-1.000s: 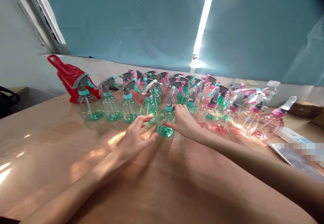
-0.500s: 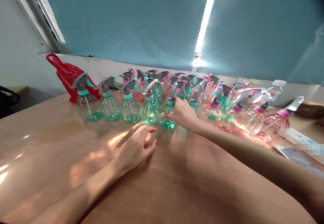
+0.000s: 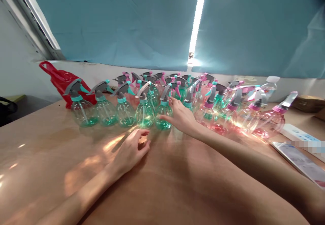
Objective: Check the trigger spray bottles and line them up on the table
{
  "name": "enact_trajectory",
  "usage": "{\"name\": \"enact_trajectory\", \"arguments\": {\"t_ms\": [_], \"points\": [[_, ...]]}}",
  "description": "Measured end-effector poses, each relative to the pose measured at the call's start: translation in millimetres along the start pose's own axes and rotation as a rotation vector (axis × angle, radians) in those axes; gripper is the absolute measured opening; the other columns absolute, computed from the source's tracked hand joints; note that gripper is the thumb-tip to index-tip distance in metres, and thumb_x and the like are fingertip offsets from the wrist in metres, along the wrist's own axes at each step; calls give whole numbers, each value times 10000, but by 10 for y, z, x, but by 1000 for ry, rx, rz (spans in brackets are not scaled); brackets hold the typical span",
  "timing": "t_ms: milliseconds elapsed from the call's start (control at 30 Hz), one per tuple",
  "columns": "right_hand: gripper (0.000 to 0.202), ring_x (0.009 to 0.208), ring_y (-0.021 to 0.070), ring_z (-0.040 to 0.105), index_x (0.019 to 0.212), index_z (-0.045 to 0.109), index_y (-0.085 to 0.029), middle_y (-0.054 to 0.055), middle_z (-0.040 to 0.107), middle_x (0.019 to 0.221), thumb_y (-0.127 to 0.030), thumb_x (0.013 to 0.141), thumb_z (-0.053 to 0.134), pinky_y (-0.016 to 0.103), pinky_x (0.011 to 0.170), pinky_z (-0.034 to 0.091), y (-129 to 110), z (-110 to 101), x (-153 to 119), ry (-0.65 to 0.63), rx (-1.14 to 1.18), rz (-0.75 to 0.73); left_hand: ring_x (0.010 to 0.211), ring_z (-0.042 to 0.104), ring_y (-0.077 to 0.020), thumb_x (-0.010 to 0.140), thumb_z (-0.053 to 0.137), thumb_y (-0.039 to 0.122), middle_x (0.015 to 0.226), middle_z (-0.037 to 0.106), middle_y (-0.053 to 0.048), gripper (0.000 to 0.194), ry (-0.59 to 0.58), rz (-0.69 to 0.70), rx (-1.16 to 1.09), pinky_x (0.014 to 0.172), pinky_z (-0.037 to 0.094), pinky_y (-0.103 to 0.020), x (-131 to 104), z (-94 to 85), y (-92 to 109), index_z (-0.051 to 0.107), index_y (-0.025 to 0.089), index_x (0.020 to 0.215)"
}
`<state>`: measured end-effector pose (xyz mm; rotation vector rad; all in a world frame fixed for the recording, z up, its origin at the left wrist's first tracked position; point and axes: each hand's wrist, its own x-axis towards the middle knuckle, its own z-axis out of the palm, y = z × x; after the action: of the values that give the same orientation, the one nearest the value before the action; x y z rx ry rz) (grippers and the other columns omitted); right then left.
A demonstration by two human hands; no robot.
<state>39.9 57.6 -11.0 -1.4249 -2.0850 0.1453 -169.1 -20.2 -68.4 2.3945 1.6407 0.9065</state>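
Observation:
Several clear spray bottles stand in rows across the table. In the front row, a green bottle [image 3: 163,116] is beside my right hand [image 3: 181,116], whose thumb lies across its side and whose fingers reach to its right side near the neck. Just left of it stands another green bottle [image 3: 144,114] with a grey and teal trigger head. My left hand [image 3: 132,148] rests over the table in front of the bottles, fingers curved and apart, holding nothing. Pink bottles [image 3: 270,121] stand at the right end of the front row.
A red plastic bag [image 3: 63,82] lies behind the leftmost bottle. At the right are a phone [image 3: 299,160], a white power strip [image 3: 302,137] and a clear bottle with a white cap [image 3: 270,86]. A blue-green curtain [image 3: 127,25] hangs behind the table [image 3: 152,191].
The view has shifted slightly, so everything appears a little further left. Both hands keep nearly the same pose, with my right hand still beside the green bottle.

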Motion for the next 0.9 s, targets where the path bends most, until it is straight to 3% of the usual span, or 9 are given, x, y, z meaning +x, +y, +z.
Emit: {"name": "enact_trajectory", "arguments": {"t_ms": [100,167,233,367,467,633,767,900], "points": [[355,982,287,658,1165,592,-183,107,668,1173,-422,903,577,404,822,491,166,-161,-209,50,62,-102,960,671,-238,900,520,301,1079,676,-67,210,10,-8,14,825,534,-377,18,-3,9,519,218,1093],[239,869,246,677,999,651,-216,60,711,1018,-410,934,528,379,760,498,322,-254,-345,53,76,-132,948,670,-237,902,515,311,1056,673,-69,206,23,11,6,812,538,-373,39,16,17,525,211,1082],[245,872,248,677,1005,650,-206,71,707,1013,-407,930,531,375,737,503,485,-315,-438,120,88,-98,909,673,-229,900,510,306,1026,668,-68,195,35,47,-8,789,543,-363,63,53,34,535,202,1062],[412,1039,300,644,1210,573,-162,144,647,1210,-425,893,570,431,830,508,713,-364,-432,195,169,24,890,660,-218,904,512,290,999,651,-62,184,31,137,-5,763,548,-344,113,142,134,554,196,1057],[583,1159,350,583,1331,501,-148,183,590,1312,-477,858,592,476,897,483,760,-362,-302,139,201,94,906,648,-206,914,500,248,1005,640,-57,170,24,207,-8,779,546,-337,136,197,268,554,195,1067],[719,1044,331,647,1377,445,-135,201,507,1400,-569,824,594,437,869,495,731,-264,-84,9,243,163,960,637,-199,911,469,177,1030,636,-57,191,5,298,-65,838,539,-348,141,269,516,548,207,1082],[626,912,334,680,1233,510,-96,199,673,1114,-567,828,583,396,698,510,674,-230,-19,-81,179,221,947,643,-203,906,476,186,1029,636,-64,192,-33,277,-109,827,548,-370,178,295,669,545,208,1083],[524,826,360,676,1053,564,-134,168,703,923,-599,811,584,402,618,479,593,-321,-78,-140,39,212,908,658,-211,911,503,250,1022,653,-58,154,-46,127,-216,789,567,-388,274,275,796,560,212,1049]]}}
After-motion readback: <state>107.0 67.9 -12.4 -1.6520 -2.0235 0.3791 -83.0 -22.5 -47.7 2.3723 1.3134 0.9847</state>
